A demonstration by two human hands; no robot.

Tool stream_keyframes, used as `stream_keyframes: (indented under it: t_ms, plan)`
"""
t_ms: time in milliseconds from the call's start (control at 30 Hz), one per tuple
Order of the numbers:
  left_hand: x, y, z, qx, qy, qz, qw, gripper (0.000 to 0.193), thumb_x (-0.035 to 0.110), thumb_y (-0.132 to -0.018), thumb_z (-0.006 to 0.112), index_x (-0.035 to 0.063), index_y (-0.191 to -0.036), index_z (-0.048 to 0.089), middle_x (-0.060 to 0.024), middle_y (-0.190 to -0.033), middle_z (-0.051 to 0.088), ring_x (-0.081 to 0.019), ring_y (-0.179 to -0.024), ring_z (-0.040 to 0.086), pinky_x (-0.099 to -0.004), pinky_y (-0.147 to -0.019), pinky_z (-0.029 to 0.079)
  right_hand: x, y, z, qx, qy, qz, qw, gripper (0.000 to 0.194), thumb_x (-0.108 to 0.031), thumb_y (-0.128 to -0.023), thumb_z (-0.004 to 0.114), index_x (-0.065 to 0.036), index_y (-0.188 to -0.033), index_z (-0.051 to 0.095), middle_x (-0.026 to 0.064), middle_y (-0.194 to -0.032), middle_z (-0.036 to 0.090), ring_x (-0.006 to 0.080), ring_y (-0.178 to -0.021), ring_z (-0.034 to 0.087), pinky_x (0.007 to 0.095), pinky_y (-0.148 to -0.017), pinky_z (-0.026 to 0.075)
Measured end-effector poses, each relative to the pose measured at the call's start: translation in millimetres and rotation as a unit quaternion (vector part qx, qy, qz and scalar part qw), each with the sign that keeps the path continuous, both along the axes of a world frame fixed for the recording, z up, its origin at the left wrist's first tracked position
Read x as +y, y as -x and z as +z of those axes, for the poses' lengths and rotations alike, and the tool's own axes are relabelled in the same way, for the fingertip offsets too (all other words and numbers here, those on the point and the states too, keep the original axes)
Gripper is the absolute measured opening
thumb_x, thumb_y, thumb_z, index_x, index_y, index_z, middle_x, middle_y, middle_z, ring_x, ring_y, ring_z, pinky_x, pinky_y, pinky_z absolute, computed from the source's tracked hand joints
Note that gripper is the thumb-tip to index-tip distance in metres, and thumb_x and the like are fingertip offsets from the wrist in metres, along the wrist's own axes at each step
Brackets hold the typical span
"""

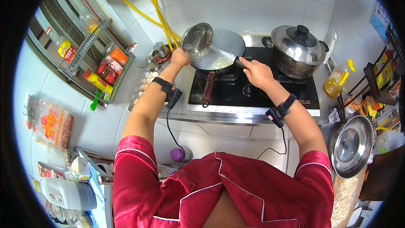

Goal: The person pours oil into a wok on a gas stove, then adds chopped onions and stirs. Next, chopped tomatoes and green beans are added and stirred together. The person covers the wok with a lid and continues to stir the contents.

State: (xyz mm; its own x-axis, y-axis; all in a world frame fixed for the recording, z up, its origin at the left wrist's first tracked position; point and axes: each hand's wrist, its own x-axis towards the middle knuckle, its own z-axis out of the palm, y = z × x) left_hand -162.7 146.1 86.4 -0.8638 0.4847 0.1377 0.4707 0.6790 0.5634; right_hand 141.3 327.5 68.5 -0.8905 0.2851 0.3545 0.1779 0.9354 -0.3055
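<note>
My left hand [180, 57] grips the rim of a stainless-steel bowl [197, 38], tipped on its side over a dark frying pan [234, 42]. In my right hand [258, 72] is a black-handled metal cooking utensil [225, 53]; its far end reaches to the bowl's mouth, where its exact shape is hard to make out. Dark residue clings inside the bowl. Pale shredded food [221, 62] lies in the near part of the pan, with steam rising. The pan's brown-red handle [208, 89] points toward me, over the black glass gas hob [250, 96].
A lidded steel pot [299, 52] stands on the right burner, an oil bottle [336, 82] beyond it. Garlic bulbs [148, 80] sit left of the hob. Yellow hoses [156, 8] hang behind my left hand. A steel lid [352, 147] leans at the right.
</note>
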Motion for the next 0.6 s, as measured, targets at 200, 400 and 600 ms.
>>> stream_keyframes:
  t_ms: [200, 400, 600]
  plan:
    - [4.4, 11.2, -3.1, -0.116, -0.138, -0.016, 0.984, 0.03, 0.01, -0.086, 0.041, -0.0169, -0.096, 0.05, -0.0248, -0.069, 0.063, -0.0287, -0.058, 0.067, -0.0343, -0.05, 0.055, 3.9, 4.6, -0.2, 0.036, 0.011, 0.028, 0.999, 0.045, -0.021, -0.086, 0.052, -0.023, -0.13, 0.044, 0.0129, -0.092, 0.057, 0.0333, -0.08, 0.059, 0.0441, -0.068, 0.048]
    - [-4.3, 8.1, 0.0, -0.167, -0.196, -0.022, 0.966, 0.034, 0.013, -0.09, 0.041, -0.0173, -0.104, 0.047, -0.0261, -0.079, 0.062, -0.031, -0.06, 0.067, -0.0353, -0.051, 0.056, 5.1, -6.1, -10.6, 0.049, 0.066, 0.03, 0.996, 0.049, -0.02, -0.085, 0.056, -0.02, -0.132, 0.044, 0.0126, -0.084, 0.056, 0.0317, -0.079, 0.057, 0.0406, -0.071, 0.046]
    - [-2.4, -1.4, 7.9, -0.298, -0.3, 0.013, 0.906, 0.044, 0.025, -0.095, 0.041, -0.011, -0.12, 0.036, -0.0238, -0.104, 0.056, -0.0339, -0.069, 0.065, -0.0393, -0.06, 0.058, -16.3, -3.8, -28.1, 0.08, 0.07, 0.05, 0.993, 0.048, -0.02, -0.084, 0.055, -0.025, -0.131, 0.045, 0.0118, -0.084, 0.055, 0.0332, -0.077, 0.058, 0.0425, -0.067, 0.047]
